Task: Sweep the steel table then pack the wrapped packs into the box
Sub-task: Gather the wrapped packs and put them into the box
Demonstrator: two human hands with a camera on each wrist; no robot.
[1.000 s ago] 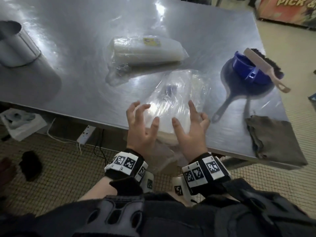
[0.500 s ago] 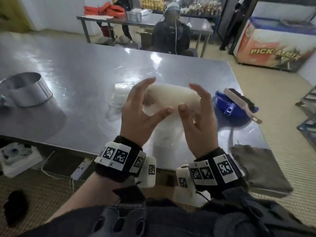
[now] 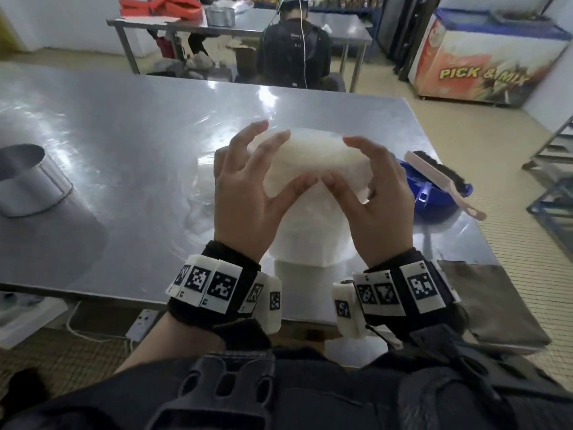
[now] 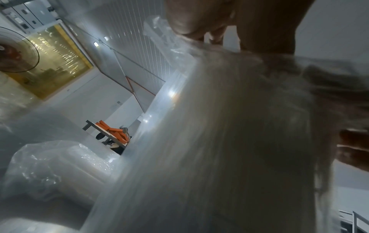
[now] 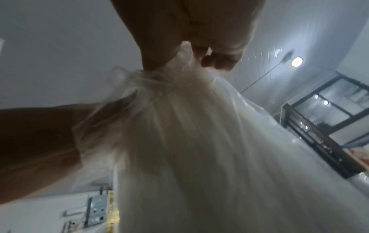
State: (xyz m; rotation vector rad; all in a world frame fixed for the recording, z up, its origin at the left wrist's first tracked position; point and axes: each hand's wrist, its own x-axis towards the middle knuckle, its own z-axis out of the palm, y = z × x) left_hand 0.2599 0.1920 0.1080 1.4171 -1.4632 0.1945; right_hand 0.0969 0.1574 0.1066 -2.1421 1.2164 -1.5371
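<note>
I hold a white wrapped pack (image 3: 313,156) up over the steel table (image 3: 124,150), standing on end. My left hand (image 3: 263,162) grips its left side and my right hand (image 3: 366,169) its right, thumbs nearly meeting at the front. In the left wrist view the pack (image 4: 219,141) fills the frame below my left fingers (image 4: 199,18). In the right wrist view my right fingers (image 5: 189,31) pinch the gathered plastic at the top of the pack (image 5: 199,141). A second wrapped pack (image 4: 60,165) lies on the table behind, mostly hidden in the head view.
A blue dustpan (image 3: 434,197) with a hand brush (image 3: 440,175) across it sits at the table's right. A brown cloth (image 3: 483,305) lies on the near right corner. A steel cylinder (image 3: 28,181) stands at the left. A person sits at another table beyond.
Both hands closed on the near pack at the table's front edge, lifted it and stood it on end. My view has tilted up from the tabletop.
</note>
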